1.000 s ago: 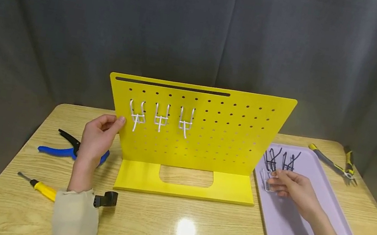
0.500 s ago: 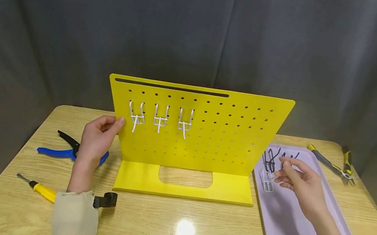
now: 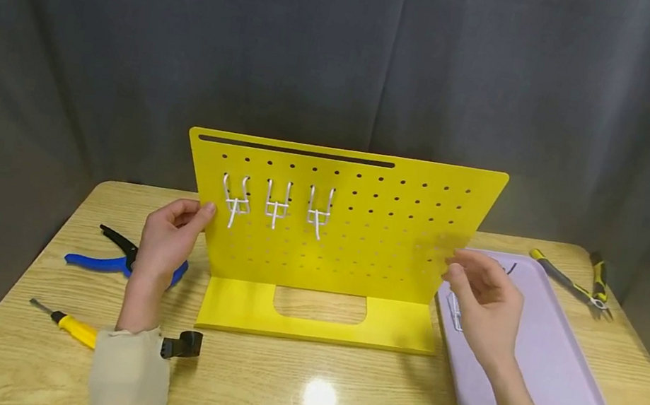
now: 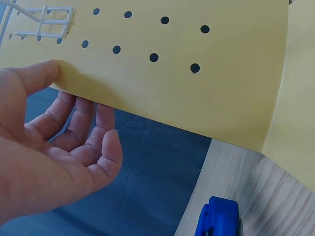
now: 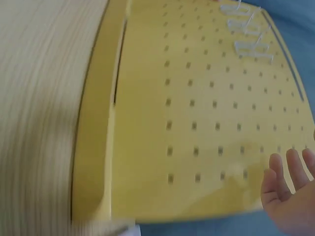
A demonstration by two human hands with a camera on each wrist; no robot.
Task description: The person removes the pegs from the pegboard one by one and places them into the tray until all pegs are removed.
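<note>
Pegboard of thin yellow sheet [image 3: 332, 252], bearing three white wire hooks [image 3: 276, 204], is stood toward the wood-grain worktop's [image 3: 248, 390] far edge. Its left side is pinched by the bare left hand [image 3: 170, 234]; the bare right hand [image 3: 488, 305] is held beside its right side, fingers apart, contact unclear. Stiff, light, slightly slick handling is expected; both sides are best gripped.

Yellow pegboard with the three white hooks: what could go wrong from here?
The right hand is close to the right edge of the yellow pegboard; a bump might shift it or jar the white hooks, though the left hand grips the opposite edge. The blue pliers, partly hidden by the left wrist, might be knocked if that arm pulls back.
</note>
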